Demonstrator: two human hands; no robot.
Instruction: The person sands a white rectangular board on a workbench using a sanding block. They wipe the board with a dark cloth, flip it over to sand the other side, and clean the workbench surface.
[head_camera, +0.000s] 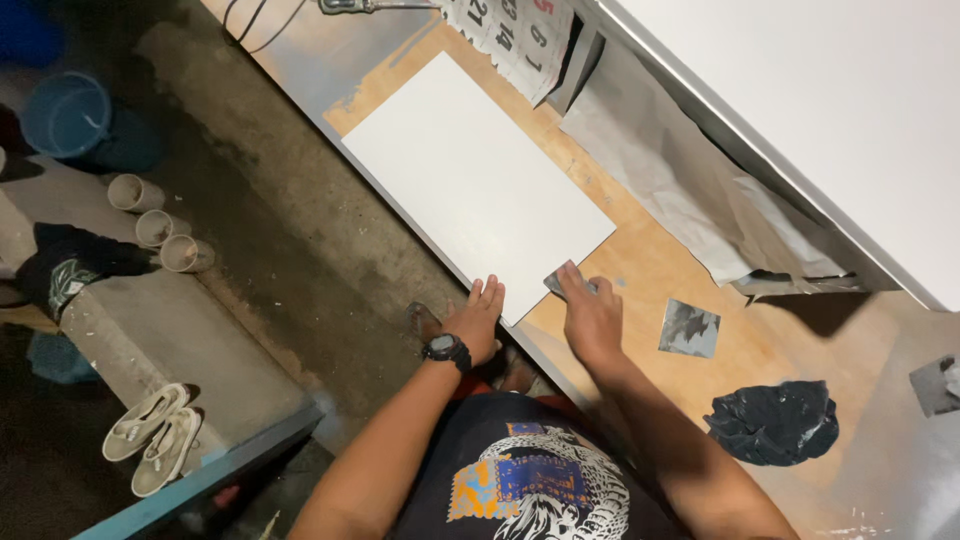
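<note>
A white rectangular board (470, 180) lies flat on a brown workbench (660, 265). My left hand (476, 318), with a black watch on the wrist, rests flat with fingers together at the board's near corner. My right hand (588, 315) presses a small grey piece of sandpaper (562, 278) against the board's near edge.
A second grey abrasive square (689, 328) and a crumpled black bag (775, 420) lie on the bench to the right. Crumpled grey paper (690, 180) and a large white panel (820, 100) sit behind. On the floor left are a blue bucket (68, 115), three short pipe pieces (160, 228) and shoes (150, 435).
</note>
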